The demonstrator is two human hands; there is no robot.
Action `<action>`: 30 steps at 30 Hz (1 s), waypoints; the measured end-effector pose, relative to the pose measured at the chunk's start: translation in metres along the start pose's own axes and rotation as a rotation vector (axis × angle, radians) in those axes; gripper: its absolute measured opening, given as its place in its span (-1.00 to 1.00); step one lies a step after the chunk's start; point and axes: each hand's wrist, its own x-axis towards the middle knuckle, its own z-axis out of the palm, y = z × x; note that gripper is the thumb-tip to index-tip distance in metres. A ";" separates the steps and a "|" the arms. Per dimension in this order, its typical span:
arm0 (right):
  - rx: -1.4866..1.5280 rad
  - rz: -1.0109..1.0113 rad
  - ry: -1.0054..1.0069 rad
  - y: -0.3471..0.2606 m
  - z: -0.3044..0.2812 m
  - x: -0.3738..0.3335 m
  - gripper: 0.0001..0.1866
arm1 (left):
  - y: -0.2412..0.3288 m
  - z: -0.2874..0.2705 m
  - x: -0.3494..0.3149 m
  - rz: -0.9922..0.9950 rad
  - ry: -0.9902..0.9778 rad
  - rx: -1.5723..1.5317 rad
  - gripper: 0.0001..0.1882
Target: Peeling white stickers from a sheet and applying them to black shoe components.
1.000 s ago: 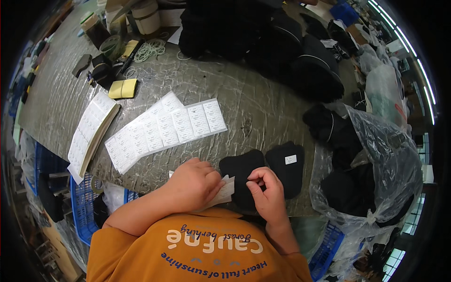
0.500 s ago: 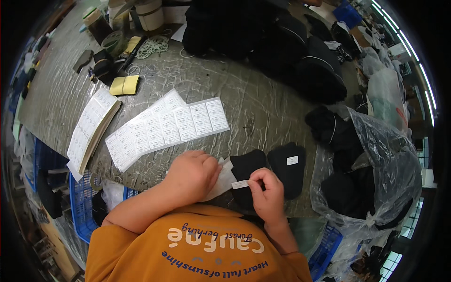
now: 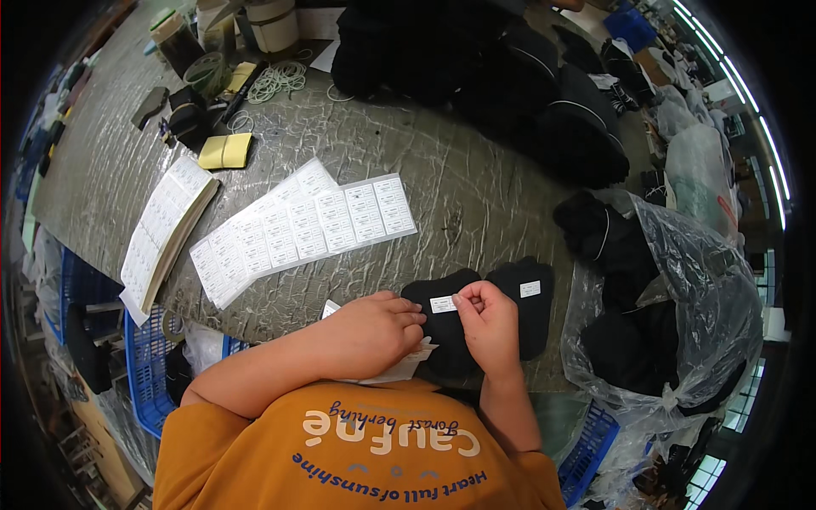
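Note:
In front of me, a dark fabric piece [image 3: 449, 344] lies on the table with a small white label [image 3: 441, 304] flat against its upper part. My right hand [image 3: 490, 327] pinches the right end of that label between thumb and finger. My left hand [image 3: 381, 333] is closed with curled fingers just left of the piece; a pale label backing sheet [image 3: 414, 364] sticks out from beneath it, held there. Another dark fabric piece [image 3: 533, 327] lies to the right, bearing its own white label [image 3: 530, 289].
Printed label sheets [image 3: 293, 229] overlap left of centre, beside a thick paper pad [image 3: 166, 234]. Behind lie a yellow pad [image 3: 225, 151] and elastic bands [image 3: 279, 81]. Black bundles [image 3: 544, 110] fill the far side; a clear plastic bag [image 3: 705, 280] of black items stands right.
My right hand has moved up and brought the label onto the dark fabric piece. My left hand has shifted right and slightly down with the backing sheet.

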 end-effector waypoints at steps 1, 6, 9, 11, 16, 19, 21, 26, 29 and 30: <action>-0.011 -0.006 0.002 0.000 0.000 0.000 -0.94 | 0.000 0.001 0.000 0.000 0.000 0.000 -0.81; -0.030 -0.017 0.008 0.000 0.002 0.001 -0.94 | 0.000 0.002 0.001 0.001 0.010 -0.011 -0.81; -0.052 -0.041 0.029 0.004 0.003 0.001 -0.94 | 0.000 0.001 0.001 0.000 -0.013 -0.004 -0.82; -0.089 -0.049 0.027 0.005 0.003 0.002 -0.94 | 0.001 0.002 0.002 -0.010 -0.004 0.002 -0.82; -0.123 -0.071 0.030 0.005 0.003 0.002 -0.93 | 0.002 0.004 0.006 -0.043 -0.043 0.034 -0.82; -0.073 -0.028 0.045 0.000 0.004 0.002 -0.81 | 0.001 0.006 0.007 -0.046 -0.059 0.036 -0.81; -0.026 0.028 0.052 -0.002 0.005 0.002 -0.74 | 0.001 0.007 0.007 -0.044 -0.062 0.063 -0.81; 0.010 0.073 0.082 -0.001 0.005 0.003 -0.69 | 0.002 0.007 0.008 -0.054 -0.080 0.068 -0.80; -0.040 0.091 0.100 -0.001 0.007 0.003 -0.68 | 0.002 0.007 0.008 -0.053 -0.076 0.076 -0.80; -0.040 0.091 0.101 0.000 0.007 0.003 -0.68 | 0.002 0.007 0.008 -0.051 -0.075 0.082 -0.80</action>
